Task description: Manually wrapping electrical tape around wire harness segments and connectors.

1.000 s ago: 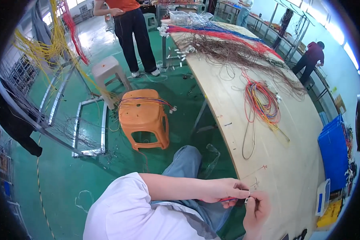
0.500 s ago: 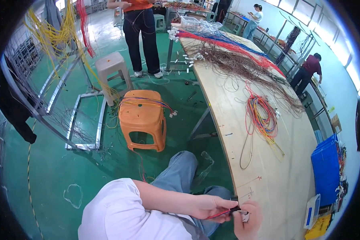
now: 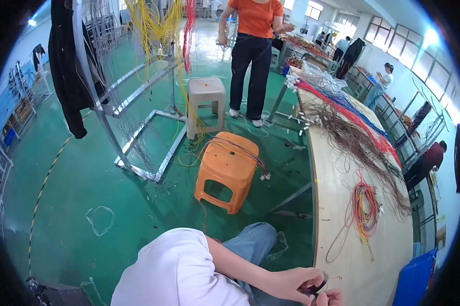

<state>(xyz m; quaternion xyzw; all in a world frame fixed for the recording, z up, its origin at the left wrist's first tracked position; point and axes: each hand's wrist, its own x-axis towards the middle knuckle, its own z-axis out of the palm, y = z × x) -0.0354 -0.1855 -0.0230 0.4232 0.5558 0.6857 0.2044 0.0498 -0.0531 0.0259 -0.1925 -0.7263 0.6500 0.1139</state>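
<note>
At the near table edge, bottom of frame, left hand [image 3: 296, 280] pinched a small dark connector [image 3: 314, 289] with thin red wire; right hand [image 3: 328, 298] closed beside it, mostly cut off. Pale wooden table [image 3: 337, 188] held coiled coloured wires [image 3: 365, 209]. Orange plastic stool [image 3: 227, 171] stood on open green floor.

Wire-harness assembly workshop. Shown by: long wooden workbench [image 3: 337, 204] strewn with brown wire bundles [image 3: 357, 143] and coiled coloured wires [image 3: 365, 209]; yellow wires [image 3: 158, 25] hung on metal rack [image 3: 143, 117]; green painted floor [image 3: 77, 178]; plastic stools [image 3: 227, 171]; other benches manned behind.
</note>
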